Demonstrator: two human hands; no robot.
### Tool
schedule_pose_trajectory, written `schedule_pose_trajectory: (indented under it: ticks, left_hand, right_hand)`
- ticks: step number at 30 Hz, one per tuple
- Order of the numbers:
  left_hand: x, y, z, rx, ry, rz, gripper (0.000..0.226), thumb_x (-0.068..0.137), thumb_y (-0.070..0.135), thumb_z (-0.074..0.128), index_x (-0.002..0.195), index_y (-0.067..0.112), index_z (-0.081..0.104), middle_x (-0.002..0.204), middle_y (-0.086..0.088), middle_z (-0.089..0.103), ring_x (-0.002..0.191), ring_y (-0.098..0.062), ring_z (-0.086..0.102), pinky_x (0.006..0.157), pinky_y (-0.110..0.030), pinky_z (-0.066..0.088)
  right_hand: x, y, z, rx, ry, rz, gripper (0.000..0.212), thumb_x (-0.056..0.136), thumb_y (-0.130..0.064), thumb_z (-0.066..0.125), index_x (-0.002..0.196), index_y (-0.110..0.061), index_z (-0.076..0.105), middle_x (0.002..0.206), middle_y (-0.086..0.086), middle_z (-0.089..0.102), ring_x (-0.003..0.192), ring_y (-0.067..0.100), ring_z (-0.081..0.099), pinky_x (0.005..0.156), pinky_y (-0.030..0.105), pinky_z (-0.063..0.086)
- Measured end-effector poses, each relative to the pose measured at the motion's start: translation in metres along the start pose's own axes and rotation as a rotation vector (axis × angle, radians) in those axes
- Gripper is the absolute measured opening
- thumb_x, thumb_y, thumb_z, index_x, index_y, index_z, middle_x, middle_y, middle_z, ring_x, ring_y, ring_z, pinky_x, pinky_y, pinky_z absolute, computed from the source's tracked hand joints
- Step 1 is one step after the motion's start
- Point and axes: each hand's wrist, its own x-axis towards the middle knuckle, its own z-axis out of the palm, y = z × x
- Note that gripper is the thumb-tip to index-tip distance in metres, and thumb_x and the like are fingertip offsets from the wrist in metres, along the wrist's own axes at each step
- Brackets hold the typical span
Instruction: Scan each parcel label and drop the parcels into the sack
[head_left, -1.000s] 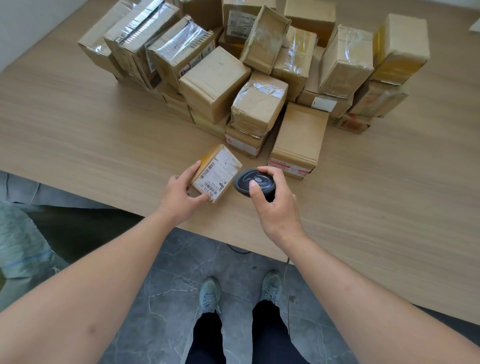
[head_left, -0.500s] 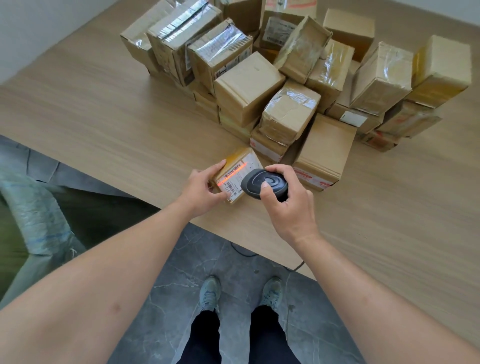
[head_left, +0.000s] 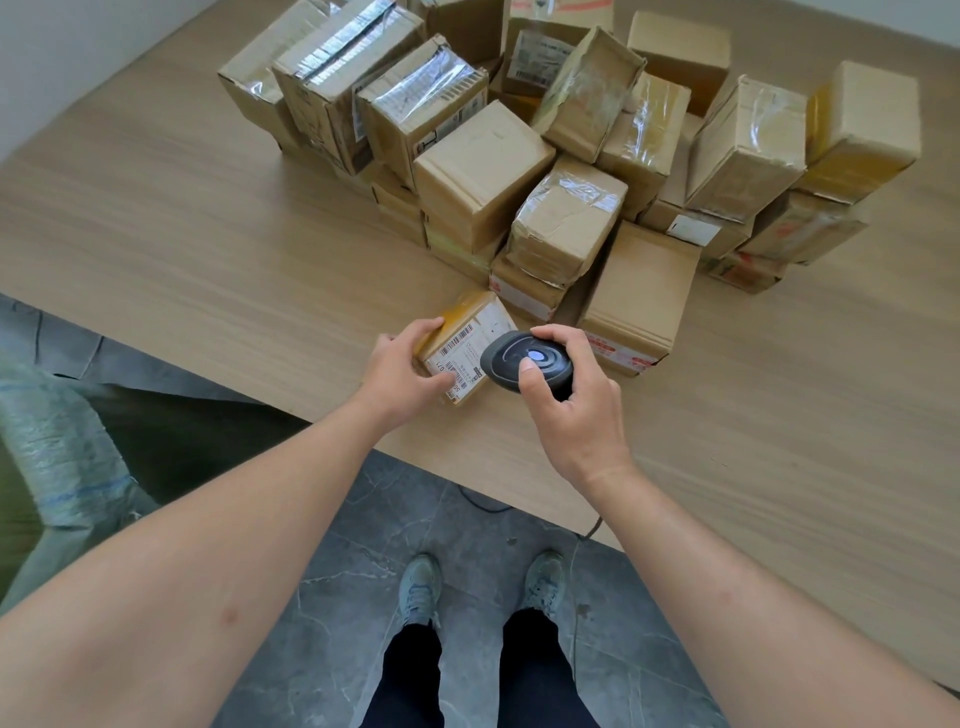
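Left hand (head_left: 402, 366) grips parcel (head_left: 467, 343), label up; right hand (head_left: 566, 400) clasps scanner (head_left: 527, 364) just beside. Keep label flat, aim steady.

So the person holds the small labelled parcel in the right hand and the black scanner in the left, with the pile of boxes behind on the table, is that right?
Not quite: the hands are swapped. In the head view the left hand grips the small labelled parcel, and the right hand holds the black scanner. The pile of boxes does sit behind them on the table.
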Motion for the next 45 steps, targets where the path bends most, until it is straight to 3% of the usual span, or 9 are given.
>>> schedule_pose_trajectory:
  ticks: [5,10,16,20,23,27,31,41,45]
  left_hand:
    - [0.009,0.01,0.001,0.105,0.047,0.024,0.039,0.087,0.054,0.076,0.118,0.045,0.054,0.115,0.003,0.06,0.097,-0.014,0.064,0.079,-0.036,0.057]
    - [0.01,0.025,-0.012,0.143,-0.162,-0.085,0.082,0.087,0.046,0.076,0.154,0.058,0.029,0.127,0.0,0.058,0.115,-0.023,0.058,0.097,-0.04,0.05]
    - [0.002,0.03,-0.02,0.08,-0.366,-0.22,0.096,0.095,0.037,0.069,0.151,0.074,0.002,0.141,0.008,0.052,0.117,-0.025,0.063,0.098,-0.054,0.056]
    - [-0.008,0.023,-0.03,-0.024,-0.297,-0.19,0.094,0.092,0.033,0.07,0.151,0.073,0.008,0.161,0.01,0.041,0.117,-0.018,0.064,0.079,-0.04,0.059]
    - [-0.019,0.019,-0.047,-0.121,-0.273,-0.142,0.095,0.094,0.03,0.071,0.151,0.072,0.008,0.163,0.008,0.043,0.127,-0.018,0.062,0.092,-0.04,0.056]
    - [-0.039,0.02,-0.078,-0.159,-0.253,-0.064,0.093,0.102,0.023,0.066,0.159,0.062,0.003,0.149,0.006,0.059,0.098,0.0,0.074,0.075,-0.02,0.054]
    - [-0.066,0.025,-0.112,-0.206,-0.216,-0.021,0.093,0.102,0.02,0.066,0.16,0.061,0.004,0.146,0.006,0.062,0.107,-0.009,0.074,0.101,-0.045,0.057]
    - [-0.166,0.005,-0.183,-0.15,0.071,-0.001,0.086,0.103,0.031,0.065,0.158,0.063,0.008,0.141,0.008,0.065,0.11,-0.012,0.073,0.105,-0.046,0.056]
    - [-0.212,-0.028,-0.202,-0.086,0.229,-0.064,0.084,0.1,0.039,0.066,0.156,0.067,0.01,0.136,0.009,0.066,0.117,-0.016,0.068,0.108,-0.048,0.053]
  right_hand:
    - [-0.001,0.019,-0.001,0.033,0.052,0.093,0.02,0.104,-0.042,0.064,0.124,-0.043,0.06,0.1,-0.026,0.07,0.099,-0.005,0.065,0.084,0.033,0.057]
    - [-0.003,0.028,0.002,0.085,0.047,0.21,0.023,0.093,-0.059,0.06,0.115,-0.051,0.059,0.097,-0.029,0.071,0.095,0.005,0.071,0.087,0.048,0.062]
    - [-0.004,0.025,0.005,0.14,0.001,0.25,0.032,0.081,-0.072,0.053,0.109,-0.058,0.057,0.101,-0.035,0.069,0.098,0.019,0.075,0.083,0.059,0.063]
    - [-0.006,0.015,0.008,0.157,-0.015,0.228,0.03,0.084,-0.07,0.055,0.11,-0.057,0.058,0.104,-0.035,0.068,0.098,0.02,0.075,0.083,0.061,0.063]
    - [-0.009,-0.004,0.015,0.16,-0.012,0.194,0.03,0.084,-0.07,0.056,0.111,-0.056,0.058,0.103,-0.026,0.072,0.098,0.019,0.075,0.083,0.061,0.063]
    - [-0.018,-0.041,0.027,0.165,0.002,0.129,0.032,0.084,-0.07,0.056,0.113,-0.055,0.059,0.105,-0.017,0.072,0.097,0.019,0.074,0.082,0.06,0.063]
    - [-0.032,-0.082,0.04,0.163,0.015,0.06,0.036,0.086,-0.07,0.056,0.117,-0.052,0.059,0.105,-0.018,0.07,0.098,0.02,0.074,0.081,0.061,0.063]
    - [-0.07,-0.152,0.089,0.153,-0.147,-0.136,0.024,0.107,-0.044,0.062,0.128,-0.033,0.058,0.109,-0.016,0.067,0.101,0.021,0.074,0.08,0.043,0.065]
    - [-0.096,-0.163,0.119,0.134,-0.284,-0.194,0.021,0.104,-0.049,0.062,0.123,-0.041,0.057,0.107,-0.018,0.069,0.098,0.02,0.074,0.081,0.053,0.065]
